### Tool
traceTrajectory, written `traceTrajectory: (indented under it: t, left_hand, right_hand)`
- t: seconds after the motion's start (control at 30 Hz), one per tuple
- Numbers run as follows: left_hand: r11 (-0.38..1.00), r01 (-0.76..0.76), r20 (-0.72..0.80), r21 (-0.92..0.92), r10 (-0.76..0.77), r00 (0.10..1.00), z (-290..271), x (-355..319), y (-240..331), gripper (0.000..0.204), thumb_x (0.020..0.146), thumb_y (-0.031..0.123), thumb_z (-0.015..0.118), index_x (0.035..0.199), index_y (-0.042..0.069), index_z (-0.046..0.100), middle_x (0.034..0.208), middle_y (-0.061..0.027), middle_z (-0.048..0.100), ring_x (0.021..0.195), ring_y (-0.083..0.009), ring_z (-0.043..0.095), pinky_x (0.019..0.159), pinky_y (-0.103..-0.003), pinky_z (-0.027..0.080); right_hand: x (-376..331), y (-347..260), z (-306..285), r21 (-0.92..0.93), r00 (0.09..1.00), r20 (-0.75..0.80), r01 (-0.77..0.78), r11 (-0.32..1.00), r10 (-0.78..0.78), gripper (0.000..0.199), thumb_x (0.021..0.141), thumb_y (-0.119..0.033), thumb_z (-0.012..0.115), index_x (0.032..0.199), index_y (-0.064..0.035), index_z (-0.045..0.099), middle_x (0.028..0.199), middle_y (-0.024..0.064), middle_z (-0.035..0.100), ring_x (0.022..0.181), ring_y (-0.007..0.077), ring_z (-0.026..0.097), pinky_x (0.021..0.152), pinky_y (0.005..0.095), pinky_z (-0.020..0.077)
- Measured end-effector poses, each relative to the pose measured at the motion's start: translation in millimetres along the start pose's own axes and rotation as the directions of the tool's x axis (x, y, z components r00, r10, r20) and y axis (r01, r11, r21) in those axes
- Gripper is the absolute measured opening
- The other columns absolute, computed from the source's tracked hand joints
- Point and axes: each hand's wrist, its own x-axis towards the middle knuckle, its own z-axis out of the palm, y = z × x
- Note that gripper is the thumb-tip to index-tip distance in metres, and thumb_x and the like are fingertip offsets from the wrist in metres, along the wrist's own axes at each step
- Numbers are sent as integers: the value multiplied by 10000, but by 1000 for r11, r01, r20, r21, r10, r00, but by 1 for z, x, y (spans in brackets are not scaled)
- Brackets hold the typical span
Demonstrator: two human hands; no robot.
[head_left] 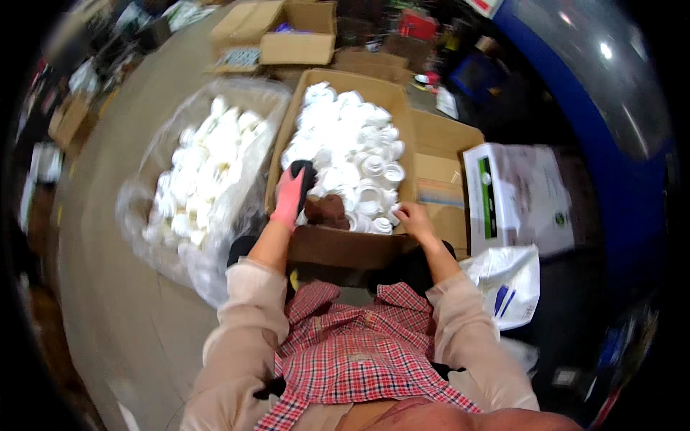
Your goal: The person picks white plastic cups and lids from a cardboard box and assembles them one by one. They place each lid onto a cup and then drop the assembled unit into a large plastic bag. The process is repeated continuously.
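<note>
A tall cardboard box (352,244) stands in front of me, full of white round plastic pieces (352,136) that look like caps or fittings. My left hand (295,188), in a pink glove with black fingers, reaches over the left side onto the pile. Its fingers are blurred, so their grip is unclear. Beside it a dark brown item (327,211), perhaps a rag, lies on the pieces. At the box's near right corner my bare right hand (415,220) is closed, its fingertips pinching what looks like a white plastic piece (395,210).
On the left, a clear plastic bag (136,208) lines a container of more white pieces (205,169). An open carton (449,187) and a white printed box (532,194) stand to the right, a white bag (514,284) below them. Another open carton (298,49) sits beyond.
</note>
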Motion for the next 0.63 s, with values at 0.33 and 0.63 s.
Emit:
traceTrajectory:
  t: [0.33, 0.63]
  left_hand:
    - [508, -329, 371, 796, 21, 928, -1, -36, -24, 513, 923, 300, 591, 1332, 8, 485, 1304, -228, 520, 1224, -362, 472, 1041, -410, 369]
    - [919, 71, 506, 388, -276, 817, 44, 13, -57, 603, 871, 415, 616, 1326, 43, 478, 1171, -158, 579, 1049, -270, 573, 868, -385, 497]
  right_hand:
    - [22, -29, 32, 50, 995, 19, 101, 994, -102, 117, 770, -152, 581, 839, -84, 647, 853, 195, 649, 817, 387, 625, 699, 487, 471]
    - [-97, -27, -37, -498, 732, -613, -67, 865, -296, 182, 729, -210, 609, 876, -105, 590, 991, 89, 525, 1018, 264, 479, 833, 430, 379]
